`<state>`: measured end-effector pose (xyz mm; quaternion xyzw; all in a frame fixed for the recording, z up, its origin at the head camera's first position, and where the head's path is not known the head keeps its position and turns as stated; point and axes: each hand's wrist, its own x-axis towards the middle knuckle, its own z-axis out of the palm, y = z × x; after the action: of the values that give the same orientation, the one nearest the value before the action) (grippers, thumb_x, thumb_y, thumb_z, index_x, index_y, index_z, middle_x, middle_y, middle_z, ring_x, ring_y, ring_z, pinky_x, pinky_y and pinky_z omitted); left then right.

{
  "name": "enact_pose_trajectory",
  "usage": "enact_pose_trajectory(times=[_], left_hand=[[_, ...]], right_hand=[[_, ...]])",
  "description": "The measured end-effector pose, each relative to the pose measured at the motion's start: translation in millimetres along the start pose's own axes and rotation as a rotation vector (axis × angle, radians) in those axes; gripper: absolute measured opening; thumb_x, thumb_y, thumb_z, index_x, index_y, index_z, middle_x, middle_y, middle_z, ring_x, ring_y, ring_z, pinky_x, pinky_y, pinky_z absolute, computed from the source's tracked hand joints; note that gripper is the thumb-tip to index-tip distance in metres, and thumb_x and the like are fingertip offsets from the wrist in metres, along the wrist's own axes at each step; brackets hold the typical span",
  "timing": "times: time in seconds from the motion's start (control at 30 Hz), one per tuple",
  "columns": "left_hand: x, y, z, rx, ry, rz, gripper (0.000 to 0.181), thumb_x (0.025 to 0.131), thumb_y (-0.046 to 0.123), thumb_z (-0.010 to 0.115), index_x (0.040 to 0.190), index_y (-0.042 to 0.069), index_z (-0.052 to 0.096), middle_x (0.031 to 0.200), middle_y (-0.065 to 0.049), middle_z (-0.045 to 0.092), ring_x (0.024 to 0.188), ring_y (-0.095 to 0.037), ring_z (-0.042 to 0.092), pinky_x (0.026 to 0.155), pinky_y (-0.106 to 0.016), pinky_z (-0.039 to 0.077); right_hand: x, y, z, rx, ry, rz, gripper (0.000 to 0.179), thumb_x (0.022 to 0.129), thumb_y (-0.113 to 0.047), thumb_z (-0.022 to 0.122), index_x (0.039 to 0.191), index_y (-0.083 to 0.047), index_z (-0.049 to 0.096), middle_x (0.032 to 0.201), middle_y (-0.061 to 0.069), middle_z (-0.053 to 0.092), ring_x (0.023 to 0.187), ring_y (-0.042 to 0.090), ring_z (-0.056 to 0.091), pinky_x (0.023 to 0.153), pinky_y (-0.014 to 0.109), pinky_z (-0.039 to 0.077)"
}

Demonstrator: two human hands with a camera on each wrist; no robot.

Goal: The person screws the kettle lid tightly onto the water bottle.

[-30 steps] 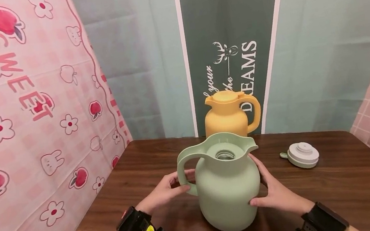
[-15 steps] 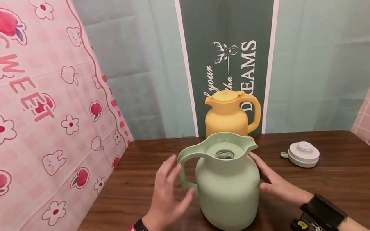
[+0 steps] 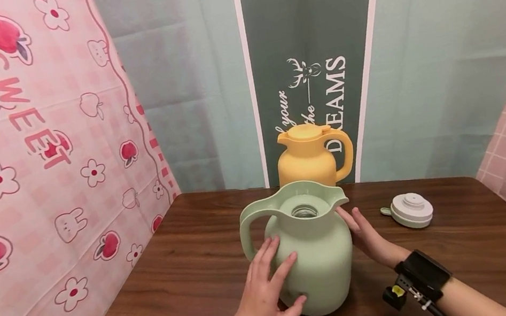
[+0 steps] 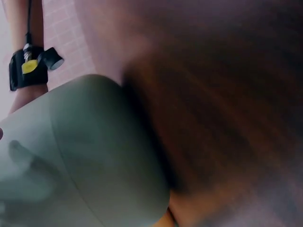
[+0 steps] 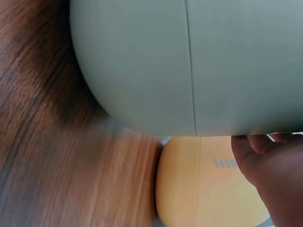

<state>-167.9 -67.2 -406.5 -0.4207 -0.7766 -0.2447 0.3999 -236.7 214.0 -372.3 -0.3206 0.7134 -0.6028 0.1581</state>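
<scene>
A green thermos jug [image 3: 320,256] stands upright and lidless on the table, its handle to the left and spout to the right. My left hand [image 3: 265,296] is at the front left of its body with fingers spread; whether every fingertip touches cannot be told. At the jug's right side is my right hand [image 3: 371,236], thumb raised off the body. In the right wrist view, the fingers [image 5: 258,144] of that hand reach against the green wall. The left wrist view shows mostly the jug's lower body [image 4: 104,151].
A yellow thermos jug [image 3: 307,164] with its lid on stands behind the green one, handle to the right. A white and green lid [image 3: 412,210] lies on the wooden table [image 3: 188,248] at the right. Curtains hang behind and at both sides.
My left hand has left the jug's handle and come round to the front left of its body. My right thumb has lifted off the body. The jug has stayed in place.
</scene>
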Motion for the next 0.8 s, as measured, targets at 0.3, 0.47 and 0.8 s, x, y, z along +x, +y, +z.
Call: enact_pose_trajectory(times=[0.3,0.47,0.8], left_hand=[[-2.4,2.0,3.0,0.025,-0.036,-0.027,0.063,0.086,0.035,0.063,0.140,0.009,0.045,0.149,-0.025,0.025,0.134,-0.041,0.028,0.093,-0.060,0.037],[-1.5,0.6,3.3,0.014,-0.031,-0.014,0.064,0.085,0.035,0.064,0.140,0.008,0.044,0.148,-0.026,0.025,0.134,-0.042,0.028,0.093,-0.061,0.035],[-1.0,-7.0,4.2,-0.018,-0.049,-0.058,0.082,0.075,0.033,0.077,0.142,0.007,0.037,0.150,-0.029,0.021,0.136,-0.045,0.024,0.095,-0.069,0.026]], right_hand=[[5.5,1.6,3.1,0.035,0.049,0.020,0.059,0.105,-0.039,0.007,0.150,-0.007,-0.013,0.155,0.016,-0.016,0.138,0.035,-0.014,0.104,0.064,-0.002],[6.6,-1.3,5.1,0.034,0.067,0.011,0.057,0.106,-0.035,0.012,0.151,-0.010,-0.010,0.155,0.014,-0.012,0.138,0.034,-0.012,0.104,0.062,0.000],[-4.3,-6.9,9.2,-0.110,0.138,0.026,0.052,0.106,-0.029,0.017,0.153,-0.012,0.000,0.155,0.015,0.000,0.139,0.036,0.001,0.104,0.050,0.022]])
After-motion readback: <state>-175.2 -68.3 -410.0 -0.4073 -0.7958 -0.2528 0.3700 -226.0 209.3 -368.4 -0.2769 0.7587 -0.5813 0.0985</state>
